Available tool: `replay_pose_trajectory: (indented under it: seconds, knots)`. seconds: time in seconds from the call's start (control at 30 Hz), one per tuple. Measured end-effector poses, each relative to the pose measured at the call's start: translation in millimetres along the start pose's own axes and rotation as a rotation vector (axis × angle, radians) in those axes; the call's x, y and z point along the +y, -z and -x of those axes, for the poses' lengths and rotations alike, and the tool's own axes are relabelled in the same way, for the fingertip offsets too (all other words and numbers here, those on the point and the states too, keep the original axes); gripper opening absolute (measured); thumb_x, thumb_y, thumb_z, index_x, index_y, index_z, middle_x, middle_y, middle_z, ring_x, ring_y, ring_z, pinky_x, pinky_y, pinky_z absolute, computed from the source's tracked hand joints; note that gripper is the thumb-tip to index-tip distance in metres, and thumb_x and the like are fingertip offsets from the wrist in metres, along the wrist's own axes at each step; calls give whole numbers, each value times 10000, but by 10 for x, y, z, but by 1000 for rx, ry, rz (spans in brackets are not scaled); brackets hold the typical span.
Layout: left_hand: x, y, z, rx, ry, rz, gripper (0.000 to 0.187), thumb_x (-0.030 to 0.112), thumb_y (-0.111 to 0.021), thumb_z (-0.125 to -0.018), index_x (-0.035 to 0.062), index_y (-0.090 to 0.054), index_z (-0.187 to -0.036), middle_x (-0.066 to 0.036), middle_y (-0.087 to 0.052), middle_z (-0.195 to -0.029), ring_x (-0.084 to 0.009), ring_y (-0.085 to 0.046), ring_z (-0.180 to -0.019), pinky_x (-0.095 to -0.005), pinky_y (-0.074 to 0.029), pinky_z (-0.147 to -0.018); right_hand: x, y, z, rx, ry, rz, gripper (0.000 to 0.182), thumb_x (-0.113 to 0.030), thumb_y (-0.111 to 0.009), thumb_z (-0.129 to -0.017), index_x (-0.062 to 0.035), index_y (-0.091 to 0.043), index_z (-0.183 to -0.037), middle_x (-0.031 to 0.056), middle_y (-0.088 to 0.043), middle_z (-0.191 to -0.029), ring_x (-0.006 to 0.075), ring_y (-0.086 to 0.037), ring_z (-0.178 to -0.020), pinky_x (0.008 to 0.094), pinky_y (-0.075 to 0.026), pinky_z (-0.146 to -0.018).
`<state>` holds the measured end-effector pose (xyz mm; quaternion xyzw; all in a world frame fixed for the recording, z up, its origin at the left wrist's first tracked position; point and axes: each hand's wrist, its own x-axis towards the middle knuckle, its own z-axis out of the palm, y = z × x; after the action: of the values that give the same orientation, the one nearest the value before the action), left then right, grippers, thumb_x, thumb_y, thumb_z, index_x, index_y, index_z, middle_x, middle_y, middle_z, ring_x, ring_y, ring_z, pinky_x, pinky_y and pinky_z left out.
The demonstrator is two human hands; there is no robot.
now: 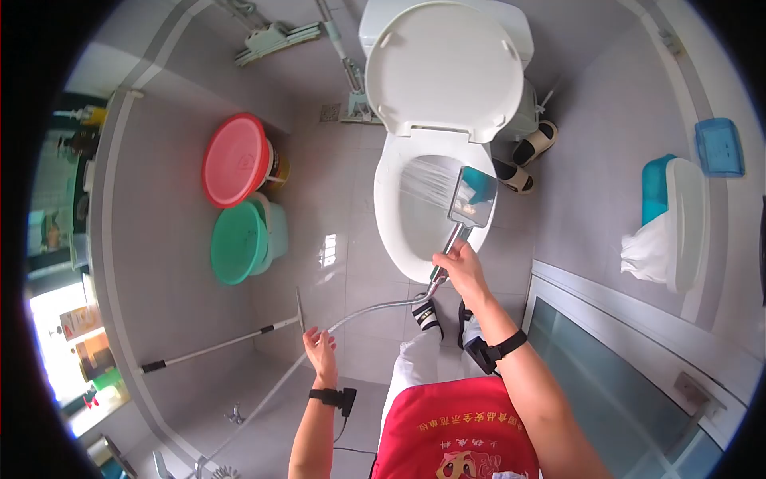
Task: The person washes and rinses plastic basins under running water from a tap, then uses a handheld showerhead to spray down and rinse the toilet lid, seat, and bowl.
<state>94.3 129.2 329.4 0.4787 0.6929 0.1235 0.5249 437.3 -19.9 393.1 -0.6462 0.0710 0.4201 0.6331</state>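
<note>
My right hand (460,269) is closed round the handle of a chrome shower head (474,197), held over the white toilet bowl (388,209). Water sprays leftward from it into the bowl. The toilet lid (444,68) stands raised. A metal hose (363,310) runs from the handle down to the lower left. Beside that hose is my left hand (320,349), with its fingers loosely curled and partly apart; it holds nothing that I can see.
A red basin (235,160) and a green basin (238,242) lean at the left wall. A squeegee (227,343) lies lower left. Mops (275,40) stand at the back. Slippers (535,144) sit right of the toilet. A glass-panelled door (590,359) is at the lower right.
</note>
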Motion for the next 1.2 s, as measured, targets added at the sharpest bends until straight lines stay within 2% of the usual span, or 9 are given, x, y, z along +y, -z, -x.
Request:
replay_pose_trajectory:
  seconds: [0.27,0.37,0.5,0.6,0.7,0.73,1.07,1.17,1.2]
  knots:
    - [-191,449,889,144,49,257,343,190,-599,-929,84,-475,-1231,-44,-535,-1057,-161,-590,-866,-330,-489,-768,596,-62,148,-148,-40,62,229,-13,-612,-802,-35,-633,-1029,-26,-615,-791,62,-541,-698,220,-441,-632]
    - [-213,540,1235,145,23,337,342,189,-601,-934,74,-472,-1229,-40,-522,-1044,-153,-590,-859,-316,-486,-768,898,5,212,-162,-29,14,240,-26,-622,-796,-37,-631,-1035,-29,-601,-765,63,-521,-655,232,-428,-590]
    - [-149,489,1685,135,17,411,345,187,-617,-927,68,-477,-1219,-32,-516,-1048,-133,-583,-862,-302,-474,-781,1271,175,277,-140,21,164,76,-48,-637,-786,-52,-578,-834,-58,-462,-635,59,-455,-557,255,-385,-493]
    - [-128,440,1912,130,4,421,347,183,-623,-922,67,-484,-1218,-35,-522,-1042,-134,-581,-861,-308,-473,-786,1300,289,496,-169,-70,119,124,-67,-654,-773,-71,-531,-764,-67,-395,-607,64,-410,-530,266,-365,-481]
    - [-165,420,2027,117,34,448,346,176,-623,-916,70,-494,-1219,-42,-535,-1032,-146,-577,-869,-317,-474,-794,1555,473,569,-232,-82,278,122,-53,-643,-819,-44,-586,-926,2,-577,-748,97,-545,-662,246,-444,-586]
    - [-188,417,2043,106,45,455,346,174,-623,-916,69,-494,-1219,-43,-537,-1034,-146,-577,-868,-315,-475,-793,1626,502,616,-224,-79,253,103,-58,-651,-811,-56,-582,-888,0,-569,-742,96,-536,-651,253,-434,-561]
    - [-343,441,2076,27,79,513,357,176,-628,-923,54,-481,-1226,-40,-540,-1052,-132,-583,-841,-302,-473,-788,1863,735,952,-103,-138,179,159,-97,-669,-809,-70,-559,-920,-5,-555,-723,100,-548,-638,260,-453,-553]
    - [-366,457,2073,26,97,517,349,169,-622,-926,57,-483,-1225,-42,-546,-1046,-135,-583,-837,-301,-477,-783,1673,656,1064,-32,-157,107,93,-42,-634,-785,-71,-603,-868,-74,-466,-660,51,-404,-591,246,-348,-540]
    - [-371,460,2069,24,99,519,346,167,-620,-927,57,-483,-1225,-43,-547,-1046,-137,-584,-837,-301,-479,-781,1683,645,1063,-35,-161,101,99,-41,-634,-785,-72,-601,-874,-69,-478,-667,53,-416,-595,246,-355,-543]
